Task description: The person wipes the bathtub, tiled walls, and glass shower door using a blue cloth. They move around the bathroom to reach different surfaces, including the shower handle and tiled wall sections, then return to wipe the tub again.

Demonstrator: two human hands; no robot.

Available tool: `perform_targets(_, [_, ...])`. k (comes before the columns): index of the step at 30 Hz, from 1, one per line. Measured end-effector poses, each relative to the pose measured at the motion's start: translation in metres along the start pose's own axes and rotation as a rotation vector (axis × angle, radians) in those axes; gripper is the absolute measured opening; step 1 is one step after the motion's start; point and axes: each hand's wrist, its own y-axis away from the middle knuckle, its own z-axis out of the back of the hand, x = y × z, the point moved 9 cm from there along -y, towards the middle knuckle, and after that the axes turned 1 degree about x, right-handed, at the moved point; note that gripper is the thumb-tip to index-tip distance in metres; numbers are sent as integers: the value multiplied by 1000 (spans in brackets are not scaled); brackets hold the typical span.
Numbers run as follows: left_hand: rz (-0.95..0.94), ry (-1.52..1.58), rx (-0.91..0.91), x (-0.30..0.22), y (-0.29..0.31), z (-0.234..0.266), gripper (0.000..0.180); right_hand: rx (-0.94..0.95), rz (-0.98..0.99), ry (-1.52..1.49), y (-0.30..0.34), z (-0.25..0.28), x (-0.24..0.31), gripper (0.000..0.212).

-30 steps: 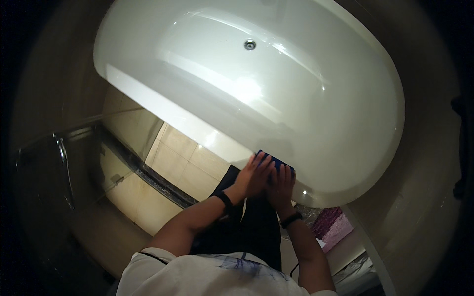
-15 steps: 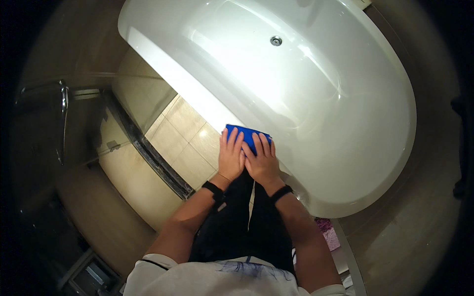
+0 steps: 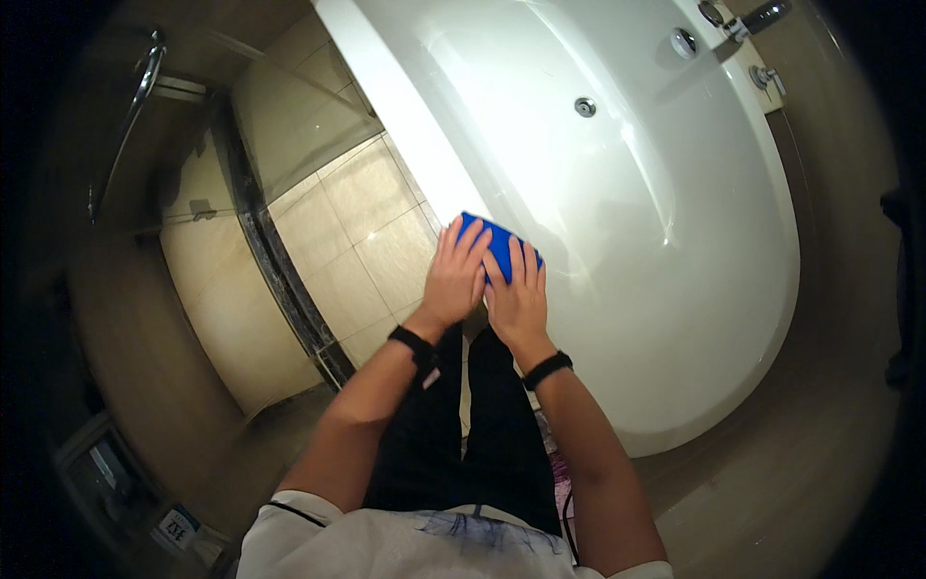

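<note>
A blue folded cloth (image 3: 500,249) lies on the near left rim of the white bathtub (image 3: 405,106). My left hand (image 3: 457,277) rests on the cloth's left part, its fingers stretched forward over it. On the right part lies my right hand (image 3: 521,299), fingers slightly spread across the blue surface. Both hands hold the cloth down against the rim, close beside each other. What is under the palms is hidden. Each wrist wears a black band.
Inside the tub is a round metal drain (image 3: 585,108). Taps (image 3: 767,79) and a spout (image 3: 762,19) stand at its far right end. To the left are a tiled floor (image 3: 362,207), a dark threshold strip (image 3: 275,261) and a chrome handle (image 3: 135,111) on a glass panel.
Both hands have slid the blue cloth a little farther forward along the rim. The view has turned, and the taps at the far right now show.
</note>
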Motion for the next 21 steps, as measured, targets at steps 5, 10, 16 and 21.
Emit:
perform_targets(5, [11,-2,-87,38,-40,30,54,-56,42,-10,-58,-10,13,55])
perform_targets(10, [55,34,-102,35,-36,29,54,-13,59,-44,-59,-12,11,49])
perform_targets(16, [139,150,16,24,-3,14,56,74,72,22,-25,-6,21,46])
perform_targets(21, [164,158,-82,48,-25,27,56,54,124,49,-65,-11,25,48])
